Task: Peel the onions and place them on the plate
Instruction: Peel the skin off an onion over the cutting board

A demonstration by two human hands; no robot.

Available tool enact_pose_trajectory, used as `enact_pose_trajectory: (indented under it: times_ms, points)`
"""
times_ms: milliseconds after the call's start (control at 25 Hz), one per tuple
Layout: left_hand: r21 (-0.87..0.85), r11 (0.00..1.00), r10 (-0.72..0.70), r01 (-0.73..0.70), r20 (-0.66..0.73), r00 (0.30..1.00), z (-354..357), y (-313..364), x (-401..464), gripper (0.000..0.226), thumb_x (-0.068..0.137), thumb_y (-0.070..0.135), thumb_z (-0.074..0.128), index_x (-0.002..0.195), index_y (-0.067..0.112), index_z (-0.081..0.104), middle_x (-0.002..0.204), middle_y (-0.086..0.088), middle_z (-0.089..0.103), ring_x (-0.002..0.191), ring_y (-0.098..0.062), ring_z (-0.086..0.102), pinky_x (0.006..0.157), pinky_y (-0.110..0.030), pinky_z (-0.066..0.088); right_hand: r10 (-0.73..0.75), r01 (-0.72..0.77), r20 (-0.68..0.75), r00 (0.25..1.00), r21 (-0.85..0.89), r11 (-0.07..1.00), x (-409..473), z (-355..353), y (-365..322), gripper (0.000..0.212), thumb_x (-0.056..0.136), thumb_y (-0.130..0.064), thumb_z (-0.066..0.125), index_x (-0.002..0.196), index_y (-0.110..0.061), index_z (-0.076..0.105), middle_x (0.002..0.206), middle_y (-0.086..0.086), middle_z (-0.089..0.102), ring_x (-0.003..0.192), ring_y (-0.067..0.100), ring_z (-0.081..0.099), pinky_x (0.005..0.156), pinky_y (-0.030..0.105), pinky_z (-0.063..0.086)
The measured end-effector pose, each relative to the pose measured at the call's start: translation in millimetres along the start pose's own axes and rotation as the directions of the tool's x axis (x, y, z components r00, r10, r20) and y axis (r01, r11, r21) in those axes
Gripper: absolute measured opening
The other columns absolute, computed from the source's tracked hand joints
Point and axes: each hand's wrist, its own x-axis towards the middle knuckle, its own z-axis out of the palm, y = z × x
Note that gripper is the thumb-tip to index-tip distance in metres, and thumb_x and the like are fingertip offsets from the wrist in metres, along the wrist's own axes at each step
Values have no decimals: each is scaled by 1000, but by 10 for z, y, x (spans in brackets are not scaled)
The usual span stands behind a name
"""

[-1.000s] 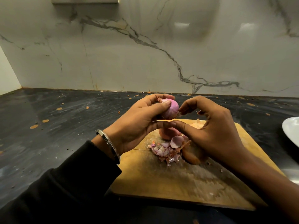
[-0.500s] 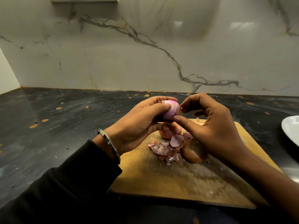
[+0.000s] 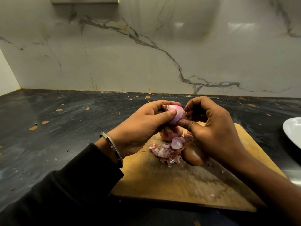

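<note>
My left hand grips a small pink onion above the wooden cutting board; most of its skin is off. My right hand pinches the onion's right side with thumb and fingertips. Under the hands, a heap of pink and papery peel lies on the board. An unpeeled brown onion rests beside the heap, and another onion sits behind it, mostly hidden by my left hand. The white plate shows only its edge at the far right.
The board lies on a dark stone counter speckled with orange flecks of skin. A marble wall closes off the back. My black sleeve and a metal bangle cover the lower left.
Both hands have lifted slightly with the onion. My right thumb and fingertips have closed in on the onion's right side.
</note>
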Motion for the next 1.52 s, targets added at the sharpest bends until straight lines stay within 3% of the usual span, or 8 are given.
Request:
enact_pose_trajectory:
  times_ms: [200, 760, 1000, 1160, 1320, 1440, 1520]
  points:
    - [18, 1000, 19, -19, 14, 1000, -1, -16, 6, 34, 95, 10, 53, 129, 6, 55, 114, -30, 65, 102, -44, 65, 87, -39, 56, -9, 10, 23, 1000, -30, 999, 13, -10, 1, 25, 80, 0, 78, 94, -13, 62, 84, 0, 64, 80, 14, 63, 72, 30, 54]
    - [49, 999, 15, -15, -4, 1000, 7, -24, 17, 33, 99, 20, 48, 126, 3, 56, 114, -35, 63, 106, -52, 61, 99, -64, 45, -80, 82, 27, 996, -66, 994, 9, -8, 1, 19, 83, -9, 77, 85, -16, 60, 79, -5, 62, 76, 16, 61, 70, 38, 51]
    - [-41, 999, 17, -17, 21, 1000, 11, 1, 2, 44, 85, 33, 58, 126, 16, 55, 98, -20, 69, 79, -27, 66, 66, -33, 56, -99, 100, 31, 995, -45, 994, 10, -29, -2, 27, 75, -18, 84, 90, -16, 61, 86, -4, 64, 83, 16, 64, 71, 36, 57]
    - [24, 999, 29, -29, -4, 1000, 27, -11, 7, 42, 86, 36, 57, 121, 11, 58, 107, -28, 66, 83, -31, 67, 72, -40, 54, -164, 163, 3, 987, -70, 984, -14, -4, 0, 22, 77, -9, 83, 84, -14, 62, 81, -2, 63, 78, 16, 63, 69, 34, 54]
    - [-23, 1000, 0, 0, -2, 1000, 13, -2, 5, 39, 95, 33, 50, 125, 8, 57, 114, -29, 64, 92, -45, 65, 78, -46, 50, -103, 102, -18, 995, -41, 994, 0, -19, -8, 17, 80, -10, 80, 84, -14, 64, 81, -4, 65, 78, 15, 64, 70, 36, 55]
    - [-33, 999, -5, 6, 14, 1000, 13, -20, 11, 32, 99, 24, 49, 126, 9, 56, 115, -28, 64, 87, -35, 65, 72, -38, 52, -88, 88, -13, 996, 7, 996, 7, -41, -4, 12, 82, -8, 76, 88, -10, 65, 82, -1, 66, 81, 16, 66, 72, 38, 55]
    - [-45, 999, 2, -2, 10, 1000, 17, -24, 6, 35, 95, 26, 52, 125, 8, 56, 102, -22, 68, 77, -26, 67, 62, -30, 52, -117, 117, -6, 993, -10, 993, 1, -44, -11, 12, 82, -3, 74, 89, -7, 66, 85, 0, 66, 83, 16, 64, 74, 37, 55]
